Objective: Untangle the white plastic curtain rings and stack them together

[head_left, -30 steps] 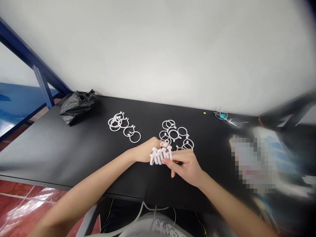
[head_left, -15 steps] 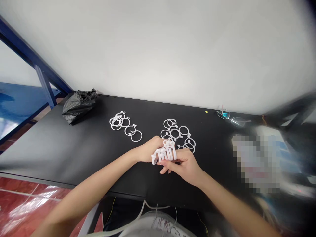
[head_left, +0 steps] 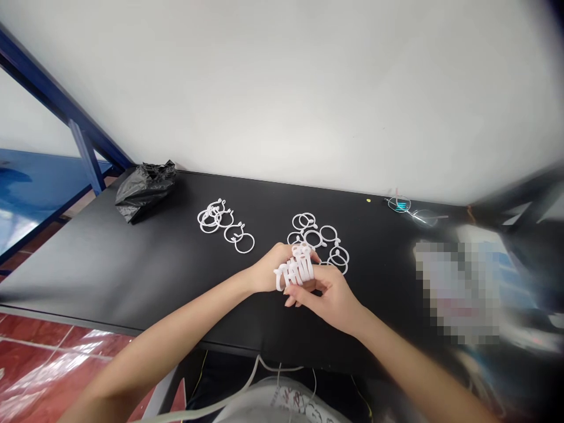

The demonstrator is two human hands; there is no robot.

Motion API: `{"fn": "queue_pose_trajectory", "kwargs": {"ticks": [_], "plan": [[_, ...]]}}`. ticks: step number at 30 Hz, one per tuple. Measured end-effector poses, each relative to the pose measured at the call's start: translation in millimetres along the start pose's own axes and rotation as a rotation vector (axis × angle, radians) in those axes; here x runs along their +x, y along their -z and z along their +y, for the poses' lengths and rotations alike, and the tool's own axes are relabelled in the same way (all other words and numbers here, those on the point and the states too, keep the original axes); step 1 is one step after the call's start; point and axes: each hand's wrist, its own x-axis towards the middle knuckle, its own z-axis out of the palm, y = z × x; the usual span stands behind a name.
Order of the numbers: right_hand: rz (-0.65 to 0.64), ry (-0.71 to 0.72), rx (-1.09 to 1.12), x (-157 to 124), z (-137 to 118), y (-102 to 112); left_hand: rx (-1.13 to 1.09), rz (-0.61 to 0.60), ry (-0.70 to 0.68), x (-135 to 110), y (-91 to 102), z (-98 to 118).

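A row of white curtain rings, each with a small eyelet, is bunched around the fingers of my left hand. Those fingers are partly hidden behind the rings and the other hand. From the right, my right hand closes on the same bunch, its thumb pressed against the lower edge of the rings. Just beyond both hands lies a loose group of white curtain rings, some overlapping. A second group of curtain rings rests farther left on the black table.
At the back left sits a crumpled black plastic bag. Eyeglasses lie near the wall at the back right, with a tiny yellow piece beside them. A blurred, pixelated package covers the right side. A blue metal frame stands left.
Both hands stay together; the bunch of rings has shifted slightly up and right, sitting closer together around the left fingers. The loose groups on the table look unchanged.
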Motion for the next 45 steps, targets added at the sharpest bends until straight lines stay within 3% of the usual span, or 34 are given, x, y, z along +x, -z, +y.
{"fn": "queue_pose_trajectory", "kwargs": {"ticks": [4, 8, 11, 15, 25, 30, 32, 37, 41, 45], "plan": [[0.009, -0.241, 0.200, 3.6, 0.5, 1.8, 0.268, -0.027, -0.042, -1.5, 3.9, -5.3], [0.023, -0.320, 0.274, 5.5, 0.5, 3.0, 0.428, -0.049, -0.015, -3.5, 4.6, -3.6], [-0.043, -0.373, 0.248, 5.6, -1.4, 4.6, 0.414, -0.095, -0.002, -3.4, 4.6, 1.0], [-0.119, -0.316, 0.129, 2.9, -1.7, 6.5, 0.273, -0.148, -0.040, -0.4, 6.8, 4.6], [-0.049, -0.011, -0.099, -2.5, 2.5, -0.7, -0.096, -0.169, 0.005, 3.3, 5.5, -1.2], [-0.015, 0.157, -0.221, -1.1, -0.1, -1.4, -0.100, -0.192, 0.067, 5.9, 1.5, -7.6], [-0.039, 0.123, -0.194, -1.4, -0.3, -0.2, -0.037, -0.181, 0.054, 5.0, 1.3, -7.2], [-0.017, -0.159, 0.116, 0.0, 0.5, 1.8, 0.245, -0.051, -0.040, 0.2, 2.7, -4.6], [0.092, -0.217, 0.209, 3.1, 1.5, -2.6, 0.423, 0.003, -0.038, -2.4, 3.2, -4.5], [0.139, -0.233, 0.234, 4.6, 1.5, -2.8, 0.433, -0.046, -0.057, -3.0, 7.4, 1.5]]}}
